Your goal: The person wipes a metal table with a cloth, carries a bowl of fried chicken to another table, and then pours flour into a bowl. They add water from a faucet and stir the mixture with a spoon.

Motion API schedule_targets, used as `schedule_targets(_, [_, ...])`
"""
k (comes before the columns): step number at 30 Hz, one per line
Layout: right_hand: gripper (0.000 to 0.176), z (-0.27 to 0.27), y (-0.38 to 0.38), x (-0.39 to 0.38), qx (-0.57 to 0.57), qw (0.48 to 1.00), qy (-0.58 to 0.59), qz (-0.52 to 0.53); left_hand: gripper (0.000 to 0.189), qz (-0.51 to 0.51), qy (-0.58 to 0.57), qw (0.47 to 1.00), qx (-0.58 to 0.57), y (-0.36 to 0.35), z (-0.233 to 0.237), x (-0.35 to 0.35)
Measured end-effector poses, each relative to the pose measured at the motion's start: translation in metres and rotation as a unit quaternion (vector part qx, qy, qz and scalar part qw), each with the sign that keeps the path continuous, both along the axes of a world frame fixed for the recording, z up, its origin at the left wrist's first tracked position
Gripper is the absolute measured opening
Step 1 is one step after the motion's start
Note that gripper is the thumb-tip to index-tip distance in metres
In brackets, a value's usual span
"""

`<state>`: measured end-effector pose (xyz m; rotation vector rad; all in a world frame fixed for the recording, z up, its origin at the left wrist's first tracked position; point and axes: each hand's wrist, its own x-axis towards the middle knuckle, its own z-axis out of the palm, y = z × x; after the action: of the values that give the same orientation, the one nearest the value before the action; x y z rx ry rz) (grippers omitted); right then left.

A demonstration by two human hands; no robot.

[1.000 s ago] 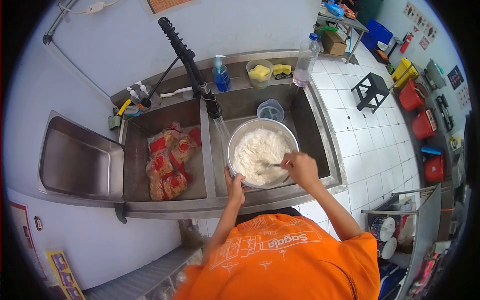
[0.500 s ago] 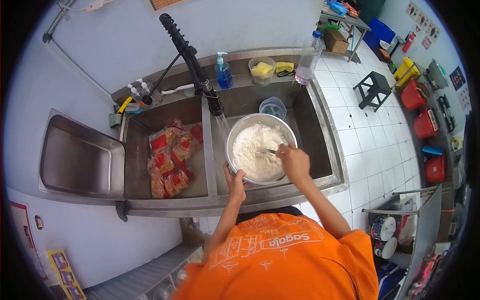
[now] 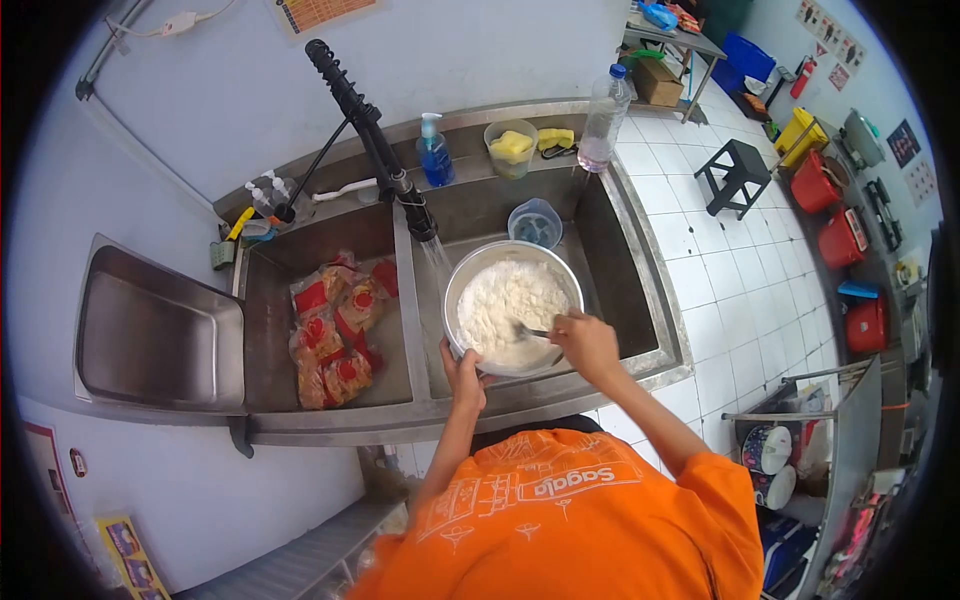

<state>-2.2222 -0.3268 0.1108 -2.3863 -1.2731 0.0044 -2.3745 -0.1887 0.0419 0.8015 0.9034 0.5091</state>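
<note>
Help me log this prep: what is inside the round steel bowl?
The round steel bowl holds a white, lumpy mass. The right hand dips a thin metal utensil into it; its tip and the bowl's bottom are covered.

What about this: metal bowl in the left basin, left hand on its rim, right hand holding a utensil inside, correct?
No: the head view shows the metal bowl in the right basin, left hand on its rim, right hand holding a utensil inside.
</note>
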Motion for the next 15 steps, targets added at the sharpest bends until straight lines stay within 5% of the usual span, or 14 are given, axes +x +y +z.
schedule_targets(5, [0.004,0.004,0.016,0.013,0.018,0.995,0.003,-0.098,0.077,0.010,0.017,1.000,-0.010,-0.008,-0.001,0.004])
schedule_targets(10, [0.002,0.000,0.002,0.006,-0.011,0.993,0.117,-0.010,0.076,-0.019,-0.013,1.000,-0.018,-0.001,-0.007,0.002])
schedule_targets(15, [0.003,0.005,0.027,0.013,0.020,0.997,0.041,-0.056,0.077,-0.009,0.007,1.000,0.006,-0.002,-0.005,0.006])
